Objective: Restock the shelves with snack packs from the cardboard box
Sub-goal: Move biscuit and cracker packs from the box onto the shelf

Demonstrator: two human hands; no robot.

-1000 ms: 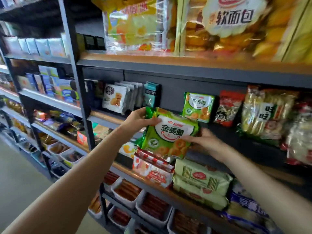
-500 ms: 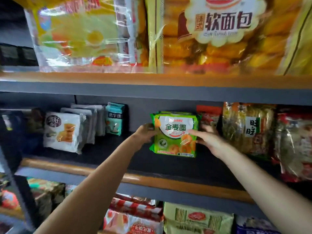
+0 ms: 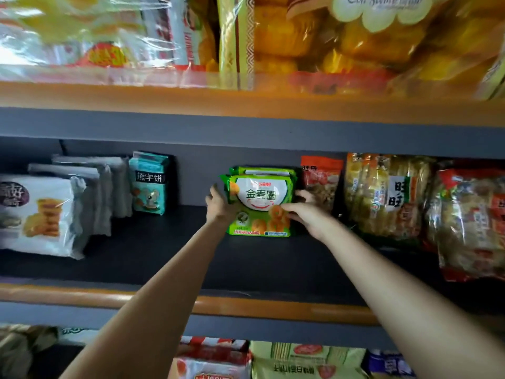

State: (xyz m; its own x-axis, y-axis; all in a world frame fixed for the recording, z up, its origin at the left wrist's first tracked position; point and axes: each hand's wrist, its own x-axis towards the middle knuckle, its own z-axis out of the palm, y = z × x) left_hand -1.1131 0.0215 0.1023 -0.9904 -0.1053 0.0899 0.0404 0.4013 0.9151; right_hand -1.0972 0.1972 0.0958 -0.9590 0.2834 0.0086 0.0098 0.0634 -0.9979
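Note:
A green snack pack (image 3: 259, 206) with a white label stands upright at the back of the dark middle shelf (image 3: 169, 258), in front of another pack of the same kind (image 3: 262, 170). My left hand (image 3: 218, 205) grips its left edge. My right hand (image 3: 306, 212) holds its right side, fingers on the front of the pack. The cardboard box is out of view.
A teal pack (image 3: 149, 183) and white biscuit packs (image 3: 41, 214) stand to the left. A red snack bag (image 3: 321, 181) and rice cracker bags (image 3: 388, 195) crowd the right. Large yellow bread bags (image 3: 341, 39) fill the shelf above. More packs (image 3: 306, 359) lie below.
Both hands have carried the green pack up from in front of the lower shelf and set it upright on the middle shelf, against the matching pack. The camera moved closer.

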